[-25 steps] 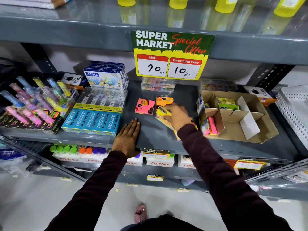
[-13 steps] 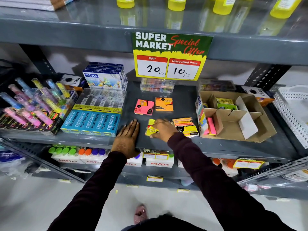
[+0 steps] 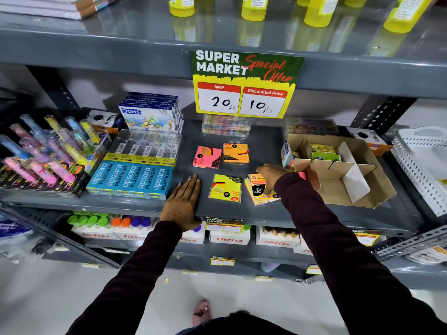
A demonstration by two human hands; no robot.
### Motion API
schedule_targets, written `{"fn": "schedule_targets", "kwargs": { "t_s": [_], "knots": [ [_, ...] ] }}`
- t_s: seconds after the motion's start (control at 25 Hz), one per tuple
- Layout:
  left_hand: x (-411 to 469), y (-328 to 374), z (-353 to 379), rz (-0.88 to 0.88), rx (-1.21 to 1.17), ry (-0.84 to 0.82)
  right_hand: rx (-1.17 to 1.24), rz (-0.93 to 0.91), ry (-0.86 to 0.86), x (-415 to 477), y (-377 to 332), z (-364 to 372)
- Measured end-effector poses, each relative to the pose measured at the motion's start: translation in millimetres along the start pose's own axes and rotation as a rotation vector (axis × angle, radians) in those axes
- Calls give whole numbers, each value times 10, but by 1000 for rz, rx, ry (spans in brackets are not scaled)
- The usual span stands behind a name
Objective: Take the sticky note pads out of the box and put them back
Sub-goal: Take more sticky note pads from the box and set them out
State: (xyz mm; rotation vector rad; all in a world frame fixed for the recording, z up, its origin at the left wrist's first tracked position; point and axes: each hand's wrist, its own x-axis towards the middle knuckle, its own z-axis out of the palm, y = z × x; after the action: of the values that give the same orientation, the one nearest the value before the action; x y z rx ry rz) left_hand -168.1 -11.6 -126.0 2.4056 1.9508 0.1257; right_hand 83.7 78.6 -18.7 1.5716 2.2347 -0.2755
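Note:
Four lots of sticky note pads lie on the grey shelf [image 3: 242,213]: a pink pad [image 3: 206,157], an orange pad [image 3: 235,153], a yellow pad [image 3: 225,188] and a loose multicoloured pile [image 3: 257,193]. My right hand [image 3: 271,175] hovers over that pile with its thumb spread and fingertips bent down onto it; the pile lies flat. My left hand [image 3: 183,204] rests palm-down on the shelf's front edge, left of the yellow pad. The open cardboard box [image 3: 362,187] with dividers stands to the right and holds green pads [image 3: 323,152] and a pink pad [image 3: 302,175].
Blue Apsara pencil boxes [image 3: 130,180] lie just left of my left hand, with Doms boxes [image 3: 150,117] behind them. Highlighters [image 3: 43,153] fill the far left. A price sign [image 3: 244,85] hangs above. A white basket [image 3: 420,165] sits at the right.
My right hand set the yellow pad down in front of the pink one, let go, and moved right over the pile beside the box. My left hand stayed put.

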Motion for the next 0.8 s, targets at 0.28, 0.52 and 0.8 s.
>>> {"fn": "schedule_targets", "kwargs": {
  "t_s": [0.28,0.52,0.8],
  "knots": [
    [5,1,5,10,5,14,-13,27,122,-30,-43,-125],
    [1,-16,34,10,-7,9,193,-15,281,124,-101,-614],
    [-10,7,-10,-8,-4,20,36,60,455,390,-472,-302]
  ]
}}
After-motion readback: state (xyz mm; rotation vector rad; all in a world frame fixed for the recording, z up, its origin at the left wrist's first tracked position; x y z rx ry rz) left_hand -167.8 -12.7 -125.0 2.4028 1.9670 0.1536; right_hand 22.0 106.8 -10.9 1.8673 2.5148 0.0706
